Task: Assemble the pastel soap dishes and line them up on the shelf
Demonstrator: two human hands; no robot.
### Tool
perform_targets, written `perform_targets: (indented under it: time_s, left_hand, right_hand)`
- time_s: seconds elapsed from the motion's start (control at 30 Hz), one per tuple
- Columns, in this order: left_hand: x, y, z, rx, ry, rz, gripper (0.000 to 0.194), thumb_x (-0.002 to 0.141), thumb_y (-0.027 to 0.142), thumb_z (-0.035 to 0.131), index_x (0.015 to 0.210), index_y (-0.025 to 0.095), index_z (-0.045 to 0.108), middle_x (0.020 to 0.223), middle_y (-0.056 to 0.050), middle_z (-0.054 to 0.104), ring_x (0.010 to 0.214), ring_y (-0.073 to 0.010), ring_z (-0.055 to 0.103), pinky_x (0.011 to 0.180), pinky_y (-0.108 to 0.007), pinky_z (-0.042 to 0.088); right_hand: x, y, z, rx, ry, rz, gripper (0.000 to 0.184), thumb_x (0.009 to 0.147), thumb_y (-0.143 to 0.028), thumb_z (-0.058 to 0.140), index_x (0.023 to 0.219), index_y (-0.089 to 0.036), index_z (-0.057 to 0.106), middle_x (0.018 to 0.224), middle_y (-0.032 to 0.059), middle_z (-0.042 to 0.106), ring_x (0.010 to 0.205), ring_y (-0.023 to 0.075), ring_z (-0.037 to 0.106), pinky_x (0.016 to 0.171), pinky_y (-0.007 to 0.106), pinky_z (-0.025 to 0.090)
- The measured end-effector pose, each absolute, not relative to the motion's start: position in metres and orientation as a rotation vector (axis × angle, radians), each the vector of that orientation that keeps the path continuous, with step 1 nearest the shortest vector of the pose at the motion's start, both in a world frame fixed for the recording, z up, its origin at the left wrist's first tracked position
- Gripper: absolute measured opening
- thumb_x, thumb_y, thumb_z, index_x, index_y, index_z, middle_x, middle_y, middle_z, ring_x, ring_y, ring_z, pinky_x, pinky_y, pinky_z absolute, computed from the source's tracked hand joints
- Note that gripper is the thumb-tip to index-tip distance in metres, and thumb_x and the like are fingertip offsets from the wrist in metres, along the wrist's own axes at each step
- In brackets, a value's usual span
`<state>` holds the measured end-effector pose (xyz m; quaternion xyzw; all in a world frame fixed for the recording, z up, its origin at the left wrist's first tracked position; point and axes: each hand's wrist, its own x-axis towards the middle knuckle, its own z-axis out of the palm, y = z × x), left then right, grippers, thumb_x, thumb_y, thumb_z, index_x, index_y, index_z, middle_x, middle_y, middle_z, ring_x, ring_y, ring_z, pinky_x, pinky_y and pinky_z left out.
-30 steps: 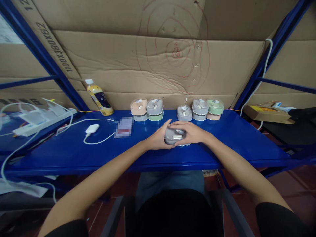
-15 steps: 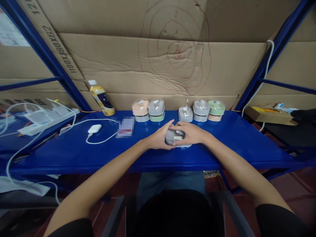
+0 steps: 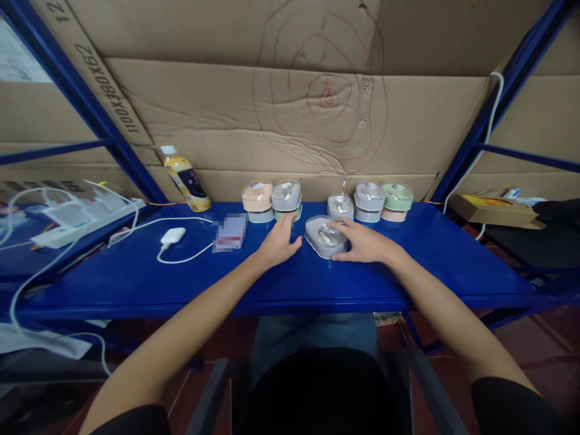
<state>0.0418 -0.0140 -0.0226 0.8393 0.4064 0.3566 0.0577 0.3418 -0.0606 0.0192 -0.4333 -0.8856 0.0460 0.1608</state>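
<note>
My right hand point(image 3: 365, 241) is closed around the right side of a grey lidded box point(image 3: 321, 240), thumb at the front and fingers at the back. The box has a clear rounded lid with a pale handle-like piece on top, and it looks slightly tilted over the blue table. To its left, my left hand point(image 3: 278, 243) is open and holds nothing, thumb apart from its fingers. Those fingers reach toward a grey-topped, green-bottomed box stack point(image 3: 287, 196) and partly cover its base. Directly behind the held box stands a single grey box point(image 3: 341, 207).
Along the back stand a peach-and-grey stack point(image 3: 258, 199), a grey stack point(image 3: 368, 202) and a green-and-peach stack point(image 3: 397, 202). Left on the blue table point(image 3: 254, 290) are a yellow drink bottle point(image 3: 186, 180), a white charger point(image 3: 173, 236) with cable, and a blurred flat item point(image 3: 230, 232).
My left hand has let go of the grey box and moved left, toward the back stack. The box, kept in my right hand, has turned and shifted slightly away from me.
</note>
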Motion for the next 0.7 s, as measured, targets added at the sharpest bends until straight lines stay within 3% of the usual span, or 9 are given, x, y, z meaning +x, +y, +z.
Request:
perform_targets:
  time_s: [0.13,0.23,0.37,0.47,0.53,0.63,0.7]
  left_hand:
    - [0.048,-0.027,-0.015,2.653,1.064,1.082,0.009,0.098,0.030,0.063,0.102,0.022,0.061,0.098,-0.005,0.068,0.089,-0.0222,0.070,0.085,-0.038,0.061]
    - [0.049,-0.028,-0.014,2.668,1.046,1.094,0.006,0.099,0.028,0.063,0.096,0.022,0.061,0.092,-0.003,0.067,0.084,-0.0206,0.068,0.080,-0.035,0.059]
    - [0.044,-0.021,-0.018,2.640,1.167,1.176,0.004,0.098,0.024,0.061,0.102,0.021,0.062,0.097,-0.005,0.068,0.091,-0.0224,0.070,0.088,-0.037,0.061]
    - [0.041,-0.014,-0.015,2.715,1.308,1.185,0.015,0.100,0.026,0.060,0.112,0.018,0.065,0.112,-0.013,0.070,0.108,-0.0295,0.071,0.100,-0.045,0.061]
    - [0.042,-0.005,-0.006,2.809,1.407,1.141,0.032,0.099,0.026,0.061,0.128,0.014,0.064,0.131,-0.021,0.067,0.126,-0.0369,0.067,0.111,-0.053,0.056]
    - [0.045,0.016,0.013,2.946,1.521,0.999,0.066,0.093,0.023,0.067,0.154,0.006,0.050,0.164,-0.031,0.048,0.156,-0.0461,0.045,0.128,-0.061,0.039]
    - [0.048,0.032,0.023,2.973,1.613,0.860,0.084,0.089,0.025,0.074,0.163,0.004,0.041,0.175,-0.031,0.036,0.165,-0.0491,0.030,0.134,-0.063,0.029]
  right_hand:
    - [0.325,-0.058,0.015,-1.306,-2.510,-0.153,0.084,0.091,-0.061,0.083,0.162,-0.022,0.057,0.156,0.0230,0.057,0.126,0.0429,0.069,0.103,0.056,0.060]
    - [0.308,-0.052,0.015,-1.266,-2.531,-0.485,0.079,0.095,-0.066,0.077,0.154,-0.015,0.063,0.151,0.0265,0.061,0.136,0.0477,0.059,0.112,0.061,0.050]
    - [0.287,-0.034,0.017,-1.242,-2.576,-0.733,0.075,0.102,-0.065,0.066,0.147,-0.005,0.065,0.143,0.0283,0.067,0.139,0.0470,0.054,0.125,0.062,0.035]
    - [0.274,-0.016,0.018,-1.318,-2.572,-0.788,0.072,0.106,-0.064,0.059,0.144,-0.003,0.066,0.136,0.0266,0.071,0.135,0.0449,0.057,0.129,0.061,0.030]
    - [0.267,-0.003,0.019,-1.384,-2.546,-0.793,0.071,0.105,-0.063,0.060,0.143,-0.003,0.066,0.134,0.0262,0.072,0.132,0.0437,0.059,0.130,0.060,0.029]
    - [0.260,0.015,0.021,-1.488,-2.500,-0.780,0.070,0.103,-0.060,0.063,0.142,-0.003,0.066,0.134,0.0274,0.072,0.132,0.0435,0.060,0.130,0.060,0.028]
    - [0.258,0.024,0.021,-1.554,-2.463,-0.777,0.068,0.103,-0.058,0.065,0.143,-0.003,0.065,0.137,0.0289,0.071,0.135,0.0446,0.060,0.130,0.061,0.027]
